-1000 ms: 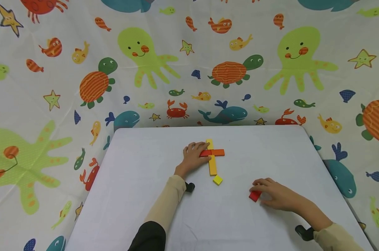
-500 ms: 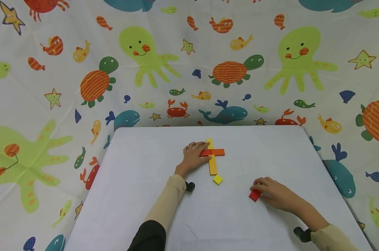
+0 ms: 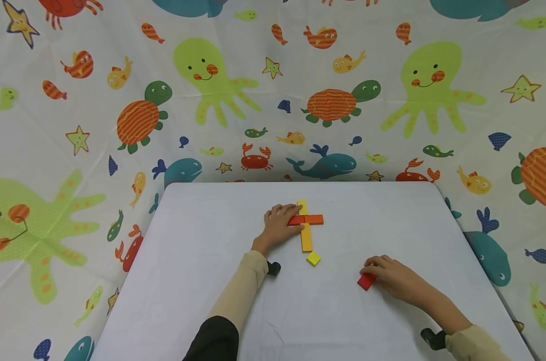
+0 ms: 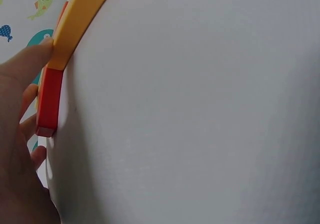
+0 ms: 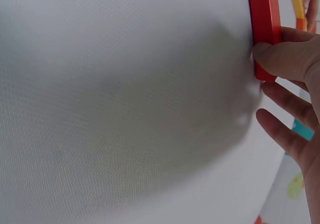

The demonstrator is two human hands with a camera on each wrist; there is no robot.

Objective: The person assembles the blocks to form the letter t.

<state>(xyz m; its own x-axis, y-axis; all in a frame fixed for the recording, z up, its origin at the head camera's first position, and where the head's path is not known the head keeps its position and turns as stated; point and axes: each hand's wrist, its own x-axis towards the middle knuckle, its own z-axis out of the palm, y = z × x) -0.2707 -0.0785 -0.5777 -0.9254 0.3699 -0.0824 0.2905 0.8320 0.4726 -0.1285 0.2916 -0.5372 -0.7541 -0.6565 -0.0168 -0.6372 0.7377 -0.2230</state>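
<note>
In the head view, several flat wooden blocks form a cross. A red block (image 3: 296,220) and an orange block (image 3: 314,219) make the crossbar. A yellow block (image 3: 302,206) lies beyond it and a longer yellow-orange block (image 3: 306,239) on the near side. My left hand (image 3: 278,225) reaches round the red end, its thumb touching the yellow-orange block (image 4: 82,21); other fingertips lie behind the red block (image 4: 50,99) in the left wrist view. My right hand (image 3: 399,278) pinches another red block (image 5: 264,31) between thumb and index finger, low over or on the table.
A small yellow block (image 3: 313,258), turned cornerwise, sits at the near end of the cross. The white table (image 3: 210,215) stands against a cloth (image 3: 273,90) printed with sea animals. Black camera mounts (image 3: 274,268) stick out at both wrists.
My right hand's fingers have drawn in on the red block, which has shifted very slightly to the left. My left hand and the cross of blocks have stayed in place.
</note>
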